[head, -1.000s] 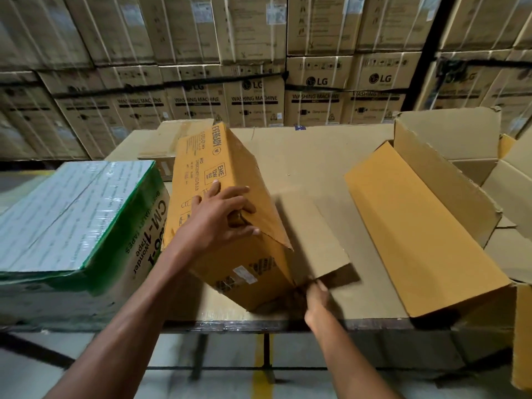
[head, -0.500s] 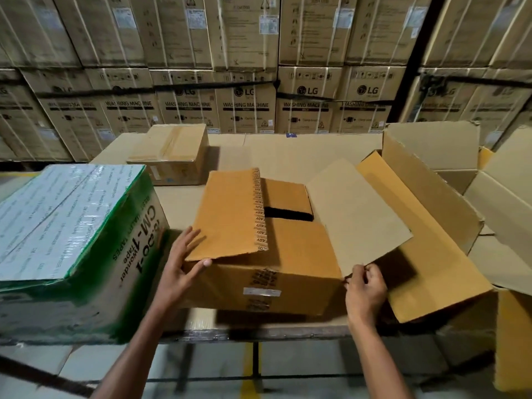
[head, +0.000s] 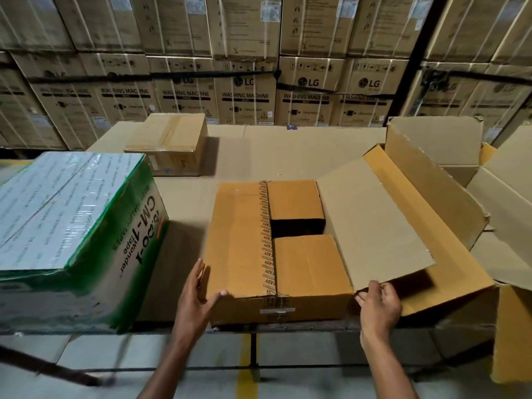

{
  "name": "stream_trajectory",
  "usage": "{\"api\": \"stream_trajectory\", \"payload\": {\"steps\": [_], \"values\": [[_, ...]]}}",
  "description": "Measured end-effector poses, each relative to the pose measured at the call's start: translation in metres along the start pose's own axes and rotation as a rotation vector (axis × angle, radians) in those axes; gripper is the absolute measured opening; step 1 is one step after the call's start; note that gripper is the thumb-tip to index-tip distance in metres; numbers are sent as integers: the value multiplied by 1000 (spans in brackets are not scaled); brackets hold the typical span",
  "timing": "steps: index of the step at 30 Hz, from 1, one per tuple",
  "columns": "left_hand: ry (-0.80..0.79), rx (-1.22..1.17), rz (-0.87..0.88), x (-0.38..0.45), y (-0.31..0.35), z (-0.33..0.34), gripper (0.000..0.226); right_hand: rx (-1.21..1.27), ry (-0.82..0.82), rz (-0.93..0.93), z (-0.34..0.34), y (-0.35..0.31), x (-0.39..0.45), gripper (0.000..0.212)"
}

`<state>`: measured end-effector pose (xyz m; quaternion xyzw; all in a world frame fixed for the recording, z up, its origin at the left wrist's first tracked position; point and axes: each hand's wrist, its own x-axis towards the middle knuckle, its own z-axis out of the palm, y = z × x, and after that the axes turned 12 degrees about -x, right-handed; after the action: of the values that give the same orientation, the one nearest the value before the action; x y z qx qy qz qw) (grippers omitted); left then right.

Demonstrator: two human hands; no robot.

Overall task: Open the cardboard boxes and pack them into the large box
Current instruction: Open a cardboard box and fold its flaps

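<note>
Right hand (head: 379, 303) pinches the near corner of the long right flap (head: 371, 228), which lies swung out flat. Left hand (head: 198, 295), fingers straight, presses the near-left corner of the same cardboard box (head: 270, 254), thumb on top of the taped left flap (head: 239, 240). Two short inner flaps leave a dark gap between them. Step in hand, by my reading: opening. Next the left flap needs lifting. The large box (head: 431, 180) stands open just beyond the right hand.

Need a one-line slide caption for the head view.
Left hand steadies the cardboard box; right hand pinches its open flap.
</note>
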<state>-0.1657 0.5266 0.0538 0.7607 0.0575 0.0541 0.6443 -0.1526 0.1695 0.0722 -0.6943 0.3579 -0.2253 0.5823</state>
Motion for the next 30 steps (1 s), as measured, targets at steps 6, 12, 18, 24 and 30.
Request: {"api": "stream_trajectory", "payload": {"steps": [6,12,18,24,30], "values": [[-102,190,-14,1,-1,5,122,61,3,34,3,-3,1,23],[-3,125,-27,-3,-4,6,114,81,2,45,2,-7,-2,27],[171,-157,-87,-12,0,10,104,113,-14,104,4,-8,-5,17],[409,-346,-352,-9,-13,-2,112,114,-17,219,4,-9,-4,41],[539,-326,-387,-13,-3,-10,58,-175,0,211,-3,1,3,40]]}}
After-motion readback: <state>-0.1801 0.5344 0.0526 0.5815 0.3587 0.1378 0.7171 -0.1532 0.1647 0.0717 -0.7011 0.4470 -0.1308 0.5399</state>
